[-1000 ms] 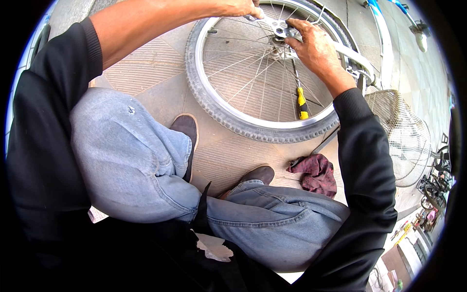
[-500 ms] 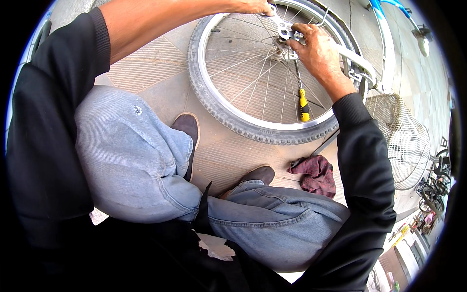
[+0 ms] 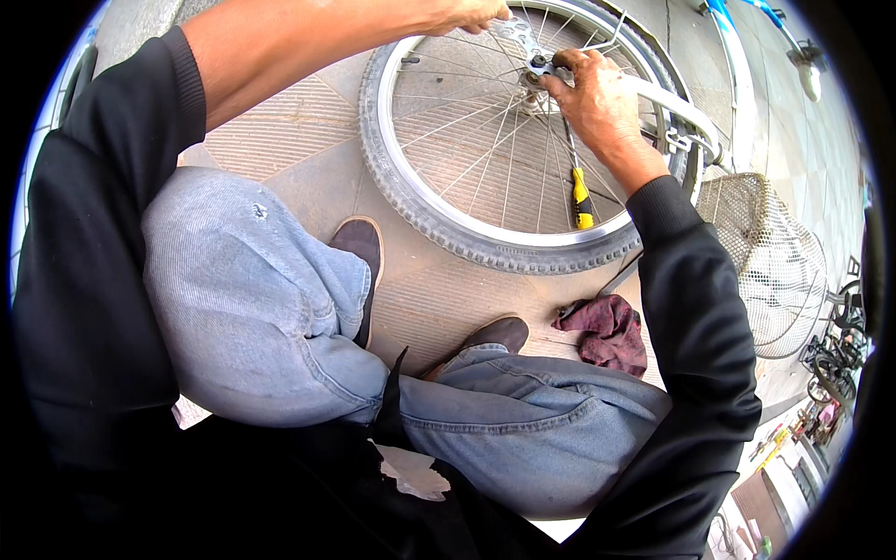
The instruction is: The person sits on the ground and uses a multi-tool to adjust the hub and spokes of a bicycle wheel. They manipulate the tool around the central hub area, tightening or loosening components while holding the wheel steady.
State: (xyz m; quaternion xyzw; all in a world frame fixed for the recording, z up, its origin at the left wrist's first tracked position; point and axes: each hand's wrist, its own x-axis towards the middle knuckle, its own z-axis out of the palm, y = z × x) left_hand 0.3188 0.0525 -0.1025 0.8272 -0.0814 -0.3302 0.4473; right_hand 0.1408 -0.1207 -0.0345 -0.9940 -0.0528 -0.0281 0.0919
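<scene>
A bicycle wheel (image 3: 485,245) lies flat on the paving ahead of me. At its hub, a silver multi-hole spanner (image 3: 519,35) sits over the axle end. My left hand (image 3: 478,14) is closed round the spanner's outer end, partly cut off by the upper edge. Thumb and fingers of my right hand (image 3: 602,101) are closed on the spanner's head at the hub; the exact grip is partly hidden. A yellow-and-black-handled screwdriver (image 3: 581,198) lies across the spokes, its shaft pointing to the hub.
A crumpled dark red cloth (image 3: 611,334) lies near my right shoe (image 3: 499,333). To the right are a wire bicycle basket (image 3: 765,252), a pale frame tube (image 3: 686,110) by the wheel and a blue-and-white bicycle frame (image 3: 737,65). Several bicycles (image 3: 826,364) stand farther off.
The spanner's outer end has swung left, with my left hand moving along with it. My right hand has shifted slightly left and stays at the hub.
</scene>
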